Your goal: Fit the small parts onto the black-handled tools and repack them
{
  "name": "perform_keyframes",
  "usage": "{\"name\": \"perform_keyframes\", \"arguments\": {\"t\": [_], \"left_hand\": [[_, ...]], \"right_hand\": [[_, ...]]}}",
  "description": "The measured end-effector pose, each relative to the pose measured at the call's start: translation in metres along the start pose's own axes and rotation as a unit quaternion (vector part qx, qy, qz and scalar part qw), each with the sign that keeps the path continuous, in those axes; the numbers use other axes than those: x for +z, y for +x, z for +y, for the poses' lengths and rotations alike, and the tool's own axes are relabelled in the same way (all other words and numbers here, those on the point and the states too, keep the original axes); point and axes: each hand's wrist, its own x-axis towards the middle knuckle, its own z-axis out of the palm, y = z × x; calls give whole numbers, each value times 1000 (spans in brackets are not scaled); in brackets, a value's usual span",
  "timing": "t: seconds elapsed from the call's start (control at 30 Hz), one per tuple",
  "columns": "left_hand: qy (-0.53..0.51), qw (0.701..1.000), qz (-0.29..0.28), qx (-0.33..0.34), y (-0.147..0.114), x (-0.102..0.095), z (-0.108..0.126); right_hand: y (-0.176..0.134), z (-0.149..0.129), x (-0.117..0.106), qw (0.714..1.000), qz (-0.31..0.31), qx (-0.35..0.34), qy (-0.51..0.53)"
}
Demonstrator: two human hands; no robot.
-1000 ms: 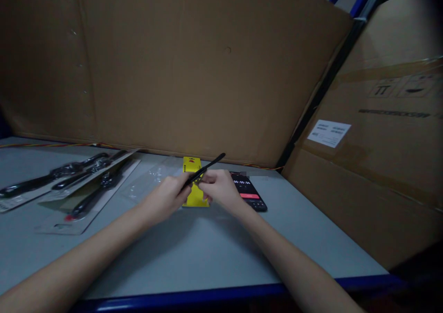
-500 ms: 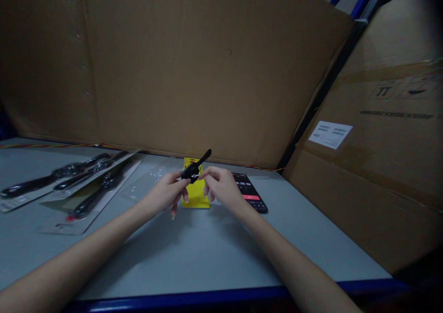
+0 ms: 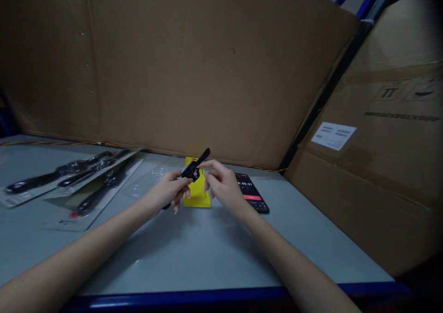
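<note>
A black spokeshave (image 3: pixel 191 171) is tilted above the table, one handle pointing up and right and the other end showing below my left hand. My left hand (image 3: pixel 172 187) is closed around its near side, with the thumb along the body. My right hand (image 3: pixel 221 181) reaches in from the right, its index finger stretched to the spokeshave near the base of the upper handle, the thumb apart and the other fingers loosely curled. Behind and under the hands lies a yellow card (image 3: pixel 197 195). A small pale metal part shows on the spokeshave's middle.
Several packaged black tools (image 3: pixel 92 197) overlap on the left of the grey table (image 3: pixel 194 262). Clear plastic packaging (image 3: pixel 145 181) lies beside them. A phone (image 3: pixel 252 193) with a running timer is at the right. Cardboard (image 3: pixel 173 73) stands behind, and a large carton (image 3: pixel 374 165) stands right.
My right index finger has moved from the spokeshave's middle up towards its upper handle. The spokeshave has turned slightly in my left hand, and its lower end now shows. The view has shifted a little.
</note>
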Motion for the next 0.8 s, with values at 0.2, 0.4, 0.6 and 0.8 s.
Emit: {"name": "perform_keyframes", "arguments": {"t": [0.2, 0.4, 0.6, 0.8], "left_hand": [[-9, 1000, -5, 5, 1, 0, -1], [-2, 1000, 4, 9, 2, 0, -2], [0, 1000, 26, 4, 2, -1, 2], [-11, 1000, 6, 2, 1, -2, 2]], "right_hand": [[3, 4, 1, 998, -56, 29, 30], [1, 3, 0, 996, -54, -17, -62], [-3, -5, -4, 970, 8, -69, -235], [-2, -2, -1, 972, -18, -84, -220]]}}
